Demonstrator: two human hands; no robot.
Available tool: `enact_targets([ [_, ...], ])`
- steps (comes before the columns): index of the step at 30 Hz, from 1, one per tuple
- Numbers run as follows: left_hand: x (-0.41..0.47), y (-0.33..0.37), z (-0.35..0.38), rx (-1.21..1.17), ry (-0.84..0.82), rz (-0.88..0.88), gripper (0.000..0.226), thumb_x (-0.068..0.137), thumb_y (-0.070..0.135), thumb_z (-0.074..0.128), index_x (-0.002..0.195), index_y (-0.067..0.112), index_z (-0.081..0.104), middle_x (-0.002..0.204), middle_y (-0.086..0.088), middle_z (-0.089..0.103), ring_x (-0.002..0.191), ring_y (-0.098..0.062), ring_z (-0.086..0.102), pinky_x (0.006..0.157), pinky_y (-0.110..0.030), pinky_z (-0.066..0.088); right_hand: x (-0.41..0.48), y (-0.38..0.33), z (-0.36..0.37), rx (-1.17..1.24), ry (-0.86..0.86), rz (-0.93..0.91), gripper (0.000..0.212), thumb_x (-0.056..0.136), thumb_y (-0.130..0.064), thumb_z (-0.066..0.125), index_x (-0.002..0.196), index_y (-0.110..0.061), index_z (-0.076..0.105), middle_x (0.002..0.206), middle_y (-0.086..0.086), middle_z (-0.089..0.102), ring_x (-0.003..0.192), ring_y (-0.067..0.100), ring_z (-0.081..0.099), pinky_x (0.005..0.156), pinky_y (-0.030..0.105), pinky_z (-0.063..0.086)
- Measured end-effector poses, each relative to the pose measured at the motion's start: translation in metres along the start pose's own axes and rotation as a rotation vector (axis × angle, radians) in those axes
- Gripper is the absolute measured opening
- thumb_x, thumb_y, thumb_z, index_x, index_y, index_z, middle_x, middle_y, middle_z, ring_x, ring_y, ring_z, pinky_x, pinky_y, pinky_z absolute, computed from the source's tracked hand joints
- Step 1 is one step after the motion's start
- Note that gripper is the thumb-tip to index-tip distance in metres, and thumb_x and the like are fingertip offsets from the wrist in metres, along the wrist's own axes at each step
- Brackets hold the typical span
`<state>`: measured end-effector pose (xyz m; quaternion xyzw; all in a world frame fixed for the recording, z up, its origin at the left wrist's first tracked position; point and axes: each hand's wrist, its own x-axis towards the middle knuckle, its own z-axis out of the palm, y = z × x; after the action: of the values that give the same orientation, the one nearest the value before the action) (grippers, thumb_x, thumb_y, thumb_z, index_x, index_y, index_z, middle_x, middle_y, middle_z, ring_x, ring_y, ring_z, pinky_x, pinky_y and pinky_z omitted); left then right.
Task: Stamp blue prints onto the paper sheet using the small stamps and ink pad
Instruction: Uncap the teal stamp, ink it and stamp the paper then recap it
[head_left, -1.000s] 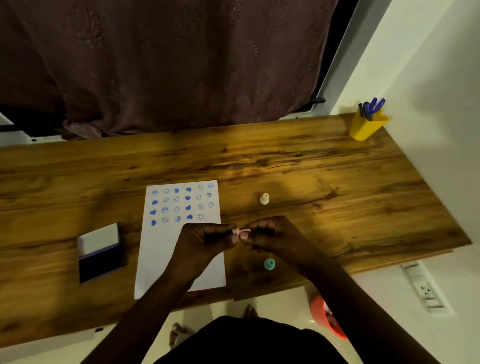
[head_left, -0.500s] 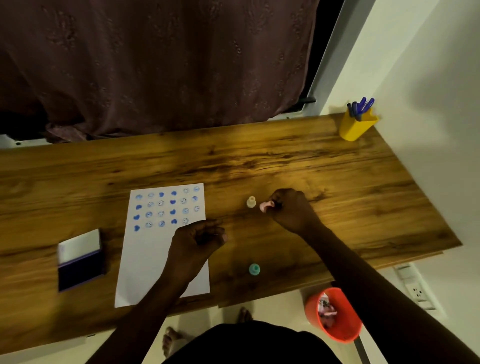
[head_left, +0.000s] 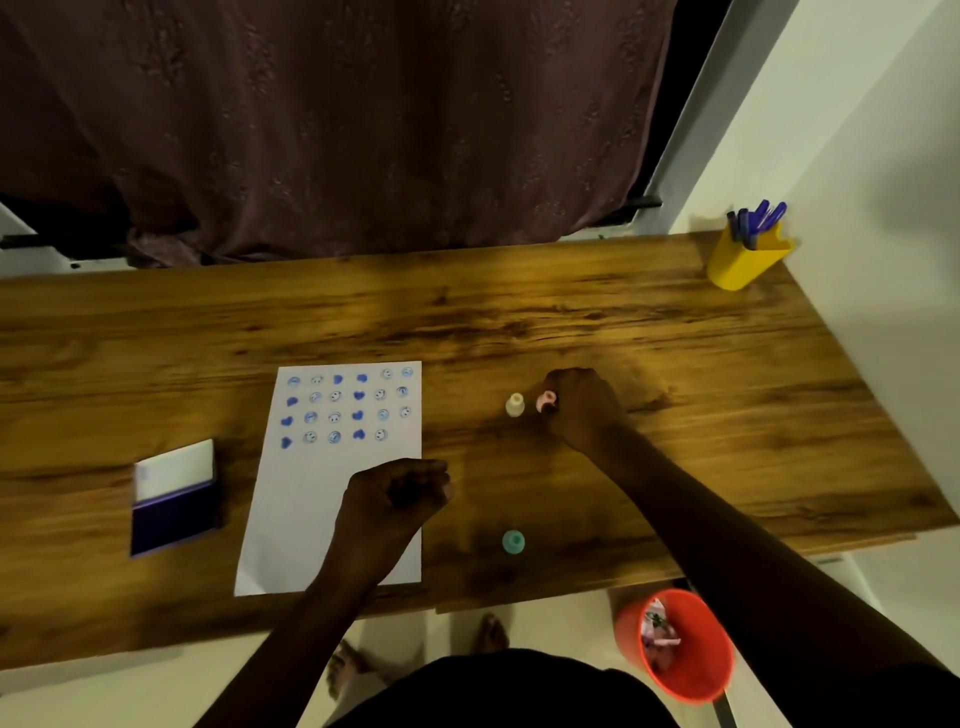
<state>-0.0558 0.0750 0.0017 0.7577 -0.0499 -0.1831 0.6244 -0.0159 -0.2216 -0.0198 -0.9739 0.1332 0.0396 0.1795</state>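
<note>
A white paper sheet (head_left: 311, 509) lies on the wooden table (head_left: 727, 415), its upper part covered with rows of blue heart and smiley prints. My right hand (head_left: 584, 405) holds a small pink stamp (head_left: 545, 401) down at the table, right next to a cream stamp (head_left: 515, 405). A teal stamp (head_left: 513, 541) stands nearer the front edge. My left hand (head_left: 397, 493) rests curled over the sheet's right edge; nothing shows in it. The open ink pad (head_left: 174, 499), white lid up and dark blue pad below, sits left of the sheet.
A yellow cup with blue pens (head_left: 748, 254) stands at the table's far right corner by the wall. An orange bin (head_left: 675, 644) sits on the floor under the front edge. A dark curtain hangs behind the table.
Both hands held the pink stamp together over the sheet's right edge. My right hand has carried it right and away to beside the cream stamp; my left hand has let go and stayed.
</note>
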Motion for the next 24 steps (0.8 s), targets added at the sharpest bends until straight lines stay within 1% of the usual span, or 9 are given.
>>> enact_targets([
  [3, 0.0, 0.002, 0.0, 0.0, 0.002, -0.002, 0.027, 0.078, 0.027, 0.088, 0.095, 0.047, 0.079, 0.1, 0.012, 0.082, 0.099, -0.006, 0.076, 0.094, -0.033, 0.056, -0.003, 0.0, -0.005, -0.001, -0.019, -0.01, 0.024, 0.085, -0.023, 0.072, 0.107, -0.014, 0.071, 0.102, 0.007, 0.074, 0.094, 0.026, 0.07, 0.071, 0.028, 0.052],
  [5, 0.001, 0.003, -0.001, -0.003, 0.003, 0.003, 0.026, 0.071, 0.041, 0.086, 0.096, 0.047, 0.079, 0.1, 0.013, 0.082, 0.1, -0.007, 0.076, 0.092, -0.033, 0.055, -0.009, -0.003, -0.012, 0.013, -0.015, -0.005, 0.032, 0.085, -0.027, 0.074, 0.113, -0.014, 0.069, 0.108, 0.008, 0.074, 0.097, 0.026, 0.07, 0.079, 0.035, 0.059],
  [6, 0.001, 0.004, -0.002, -0.003, 0.004, 0.007, 0.027, 0.071, 0.042, 0.084, 0.096, 0.047, 0.079, 0.1, 0.013, 0.082, 0.099, -0.007, 0.077, 0.091, -0.032, 0.055, -0.014, -0.005, -0.016, 0.027, 0.007, 0.004, 0.036, 0.084, -0.03, 0.075, 0.116, -0.013, 0.069, 0.108, 0.009, 0.074, 0.097, 0.026, 0.071, 0.08, 0.038, 0.06],
  [8, 0.003, 0.004, -0.003, 0.0, 0.002, 0.019, 0.026, 0.076, 0.033, 0.086, 0.096, 0.048, 0.079, 0.099, 0.014, 0.082, 0.098, -0.005, 0.076, 0.088, -0.028, 0.054, -0.029, -0.009, -0.024, 0.09, 0.053, 0.025, 0.041, 0.083, -0.035, 0.077, 0.116, -0.013, 0.069, 0.106, 0.008, 0.075, 0.095, 0.025, 0.072, 0.079, 0.038, 0.061],
  [10, 0.004, 0.002, -0.005, 0.012, -0.006, 0.027, 0.03, 0.081, 0.022, 0.086, 0.095, 0.048, 0.079, 0.099, 0.015, 0.081, 0.097, -0.002, 0.076, 0.085, -0.024, 0.052, -0.051, -0.015, -0.027, 0.15, 0.046, 0.016, 0.043, 0.081, -0.04, 0.078, 0.116, -0.016, 0.071, 0.106, 0.005, 0.076, 0.098, 0.021, 0.073, 0.083, 0.03, 0.058],
  [12, 0.005, 0.001, -0.006, 0.032, -0.018, 0.025, 0.032, 0.083, 0.02, 0.085, 0.095, 0.048, 0.079, 0.099, 0.017, 0.081, 0.098, 0.0, 0.075, 0.085, -0.021, 0.052, -0.075, -0.023, -0.024, 0.146, 0.0, -0.021, 0.042, 0.08, -0.043, 0.079, 0.11, -0.015, 0.074, 0.1, 0.004, 0.077, 0.095, 0.02, 0.072, 0.082, 0.025, 0.052],
  [16, 0.004, 0.001, -0.007, 0.045, -0.055, 0.02, 0.032, 0.084, 0.018, 0.084, 0.095, 0.048, 0.079, 0.099, 0.017, 0.081, 0.098, 0.0, 0.075, 0.084, -0.02, 0.052, -0.117, -0.038, -0.012, 0.141, -0.158, -0.007, 0.042, 0.081, -0.049, 0.078, 0.104, -0.015, 0.071, 0.093, 0.003, 0.074, 0.087, 0.018, 0.07, 0.076, 0.026, 0.052],
  [20, 0.001, -0.001, -0.006, 0.08, -0.102, 0.015, 0.027, 0.084, 0.018, 0.084, 0.098, 0.041, 0.081, 0.099, 0.014, 0.082, 0.097, -0.002, 0.075, 0.089, -0.027, 0.056, -0.138, -0.044, -0.001, 0.187, -0.215, 0.055, 0.042, 0.08, -0.049, 0.079, 0.106, -0.017, 0.068, 0.096, 0.001, 0.071, 0.082, 0.014, 0.068, 0.069, 0.026, 0.054],
  [24, -0.001, -0.003, -0.006, 0.092, -0.133, -0.002, 0.025, 0.083, 0.018, 0.084, 0.097, 0.039, 0.082, 0.099, 0.011, 0.082, 0.098, -0.008, 0.077, 0.096, -0.04, 0.059, -0.152, -0.053, 0.008, 0.102, -0.167, 0.022, 0.043, 0.082, -0.047, 0.077, 0.109, -0.016, 0.068, 0.104, 0.004, 0.072, 0.091, 0.02, 0.069, 0.075, 0.031, 0.058],
])
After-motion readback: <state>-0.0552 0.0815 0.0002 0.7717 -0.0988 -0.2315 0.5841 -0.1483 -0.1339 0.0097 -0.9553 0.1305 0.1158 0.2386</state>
